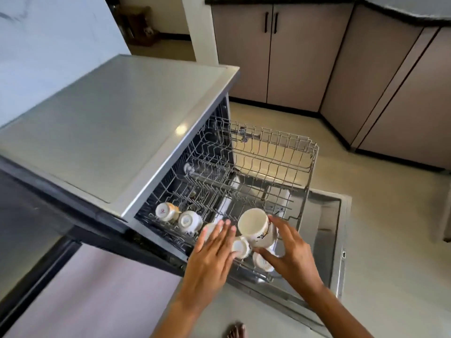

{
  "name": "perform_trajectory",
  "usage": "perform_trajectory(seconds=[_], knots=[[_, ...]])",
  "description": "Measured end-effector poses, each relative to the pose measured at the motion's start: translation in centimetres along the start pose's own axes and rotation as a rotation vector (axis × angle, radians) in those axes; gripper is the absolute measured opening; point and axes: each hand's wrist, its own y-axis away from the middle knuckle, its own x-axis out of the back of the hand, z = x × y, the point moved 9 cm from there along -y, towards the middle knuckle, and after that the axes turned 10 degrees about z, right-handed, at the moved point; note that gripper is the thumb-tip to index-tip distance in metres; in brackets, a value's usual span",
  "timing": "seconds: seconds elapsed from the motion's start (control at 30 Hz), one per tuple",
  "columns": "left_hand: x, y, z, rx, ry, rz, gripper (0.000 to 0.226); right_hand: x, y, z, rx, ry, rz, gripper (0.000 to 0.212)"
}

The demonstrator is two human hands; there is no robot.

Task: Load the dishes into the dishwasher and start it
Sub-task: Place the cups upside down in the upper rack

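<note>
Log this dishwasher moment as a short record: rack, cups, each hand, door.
rack: upper rack pulled out, mostly bare
cups: small white cups upside down along its near edge
right hand: right hand holds the large white mug, which is tilted over the small cups
left hand: left hand flat, fingers straight, on a small cup
door: dishwasher door open and lowered

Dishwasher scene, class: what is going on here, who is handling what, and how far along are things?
A person is loading cups into the pulled-out upper rack of an open dishwasher. The right hand grips a large white mug, upside down, setting it among small cups. The left hand reaches in with straight fingers over another small cup. Two more small cups sit farther back in the rack. The door is down, so the machine is not started.
</note>
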Motion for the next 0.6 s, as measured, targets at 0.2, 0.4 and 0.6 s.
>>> perform_trajectory(seconds=[0.2, 0.4, 0.6], knots=[[-7.3, 3.3, -5.6, 0.057, -0.079, -0.259, 0.048, -4.0, -3.0, 4.9, -0.013, 0.006, -0.004, 0.074], [-8.2, 3.6, -7.7, 0.048, -0.041, -0.28, 0.046, -8.7, -6.3, 5.1, 0.044, 0.026, -0.082, 0.073], [-7.2, 3.7, -11.3, 0.115, -0.132, -0.268, 0.051, -13.2, -8.8, 3.4, 0.138, 0.07, -0.163, 0.071]])
